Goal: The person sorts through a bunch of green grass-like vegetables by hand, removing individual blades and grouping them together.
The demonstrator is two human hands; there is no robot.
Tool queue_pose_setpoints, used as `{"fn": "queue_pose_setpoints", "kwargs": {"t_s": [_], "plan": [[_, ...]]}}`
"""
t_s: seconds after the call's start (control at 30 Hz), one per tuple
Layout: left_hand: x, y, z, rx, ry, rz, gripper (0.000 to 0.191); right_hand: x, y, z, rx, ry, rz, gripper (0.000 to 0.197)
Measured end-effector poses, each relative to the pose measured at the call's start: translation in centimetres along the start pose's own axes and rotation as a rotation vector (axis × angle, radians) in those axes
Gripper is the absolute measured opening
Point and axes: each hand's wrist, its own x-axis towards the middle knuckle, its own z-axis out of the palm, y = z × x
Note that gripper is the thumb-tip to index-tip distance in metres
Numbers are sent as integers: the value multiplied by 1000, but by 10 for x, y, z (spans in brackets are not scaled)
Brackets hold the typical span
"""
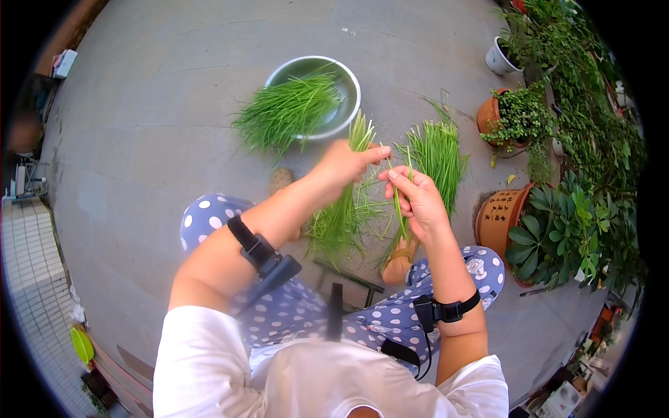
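My left hand (349,163) is closed around a bunch of chives (341,219), pale stem ends up and green leaves hanging down. Its thumb and forefinger point toward my right hand (415,196), which pinches a few loose chive stalks (398,204). Just right of that hand, a larger pile of chives (439,162) lies on the ground. Beyond my left hand stands a round metal basin (347,112) with a heap of chives (292,107) in it, the leaves spilling over its left rim. Loose trimmings (368,206) are scattered between my feet.
Potted plants line the right side: a white pot (500,58), a terracotta pot (488,118) and a large brown planter (499,214) bearing writing. My shoe (282,178) is near the basin. A green basin (82,346) lies at the far left, by a tiled surface (31,261).
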Motion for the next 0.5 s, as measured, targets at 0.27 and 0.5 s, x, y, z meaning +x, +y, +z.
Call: {"fn": "queue_pose_setpoints", "kwargs": {"t_s": [0.27,0.5], "plan": [[-6,-12,11,-49,-251,40,34,5,13,4,-63,-75,66,26],[-8,-11,17,-61,-312,40,41,5,17,6,-135,-79,-28,28]]}}
